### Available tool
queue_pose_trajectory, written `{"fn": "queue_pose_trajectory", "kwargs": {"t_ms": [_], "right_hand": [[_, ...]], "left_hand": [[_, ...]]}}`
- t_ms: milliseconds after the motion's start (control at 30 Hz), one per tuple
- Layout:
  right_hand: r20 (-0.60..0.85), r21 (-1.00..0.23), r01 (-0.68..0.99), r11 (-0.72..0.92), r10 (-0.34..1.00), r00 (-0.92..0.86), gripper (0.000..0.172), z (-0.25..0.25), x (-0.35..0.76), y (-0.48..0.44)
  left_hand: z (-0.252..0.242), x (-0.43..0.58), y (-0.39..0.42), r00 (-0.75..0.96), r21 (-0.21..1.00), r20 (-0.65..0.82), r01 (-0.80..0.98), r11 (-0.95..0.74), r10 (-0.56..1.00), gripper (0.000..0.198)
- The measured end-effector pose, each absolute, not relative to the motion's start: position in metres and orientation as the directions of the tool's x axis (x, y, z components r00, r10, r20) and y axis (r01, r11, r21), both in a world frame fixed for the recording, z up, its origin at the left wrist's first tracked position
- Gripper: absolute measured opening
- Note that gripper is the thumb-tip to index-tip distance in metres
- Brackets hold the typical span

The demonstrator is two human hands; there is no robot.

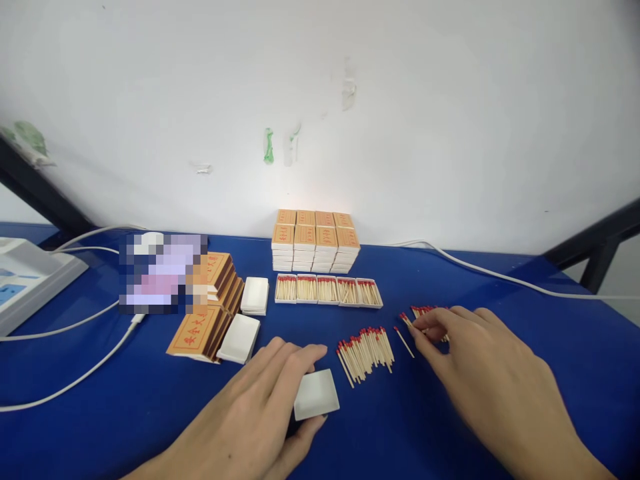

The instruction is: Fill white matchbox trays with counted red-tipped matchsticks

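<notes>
My left hand [270,400] is curled around a white matchbox tray [317,395], thumb along its near edge and fingers at its left side. The tray has nothing in it. Thumb and fingers of my right hand [470,347] are pinched on a few matches [406,320], their red heads showing past the fingertips. More matches [423,310] lie partly hidden under that hand. A single match [404,341] rests just left of it. Between my hands is a loose pile of red-tipped matches [365,353].
Filled matchbox trays [327,290] stand in a row before stacked matchboxes [315,243] at the wall. On the left are white trays [240,337], flat orange matchbox sleeves [197,330], a blurred phone [165,273] and white cables [107,373]. Another cable [480,270] runs back right.
</notes>
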State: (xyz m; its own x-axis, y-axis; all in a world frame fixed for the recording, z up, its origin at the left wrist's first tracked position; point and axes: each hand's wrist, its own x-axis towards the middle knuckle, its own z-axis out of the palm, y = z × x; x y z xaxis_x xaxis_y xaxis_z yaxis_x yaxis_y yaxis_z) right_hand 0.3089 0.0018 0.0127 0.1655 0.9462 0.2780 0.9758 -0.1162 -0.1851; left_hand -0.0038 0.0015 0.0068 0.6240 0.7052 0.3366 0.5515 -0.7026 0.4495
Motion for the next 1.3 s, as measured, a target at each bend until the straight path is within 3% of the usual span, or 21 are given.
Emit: {"fn": "queue_pose_trajectory", "kwargs": {"t_ms": [200, 433, 700, 1067, 1200, 1300], "right_hand": [[0.188, -0.301, 0.940, -0.158, 0.957, 0.221, 0.041, 0.019, 0.310, 0.002], [-0.008, -0.473, 0.872, -0.127, 0.990, 0.140, 0.032, 0.027, 0.305, 0.003], [0.030, -0.505, 0.860, -0.071, 0.995, 0.100, 0.031, 0.035, 0.301, 0.004], [0.023, -0.486, 0.867, -0.113, 0.990, 0.142, 0.038, 0.033, 0.302, 0.004], [0.133, -0.390, 0.906, -0.165, 0.963, 0.233, 0.044, 0.026, 0.315, 0.006], [0.162, -0.275, 0.937, -0.213, 0.951, 0.264, 0.038, 0.023, 0.322, 0.007]], "left_hand": [[0.006, -0.004, 0.001, 0.625, 0.453, 0.322, 0.558, -0.695, 0.711, 0.057], [0.005, -0.002, 0.000, 0.629, 0.459, 0.320, 0.551, -0.697, 0.708, 0.058], [0.005, -0.005, 0.001, 0.622, 0.456, 0.338, 0.549, -0.701, 0.707, 0.056], [0.006, -0.002, 0.000, 0.621, 0.436, 0.360, 0.548, -0.714, 0.696, 0.051], [0.005, -0.002, 0.001, 0.625, 0.442, 0.353, 0.544, -0.713, 0.696, 0.051], [0.006, -0.003, 0.001, 0.631, 0.436, 0.347, 0.547, -0.715, 0.694, 0.051]]}}
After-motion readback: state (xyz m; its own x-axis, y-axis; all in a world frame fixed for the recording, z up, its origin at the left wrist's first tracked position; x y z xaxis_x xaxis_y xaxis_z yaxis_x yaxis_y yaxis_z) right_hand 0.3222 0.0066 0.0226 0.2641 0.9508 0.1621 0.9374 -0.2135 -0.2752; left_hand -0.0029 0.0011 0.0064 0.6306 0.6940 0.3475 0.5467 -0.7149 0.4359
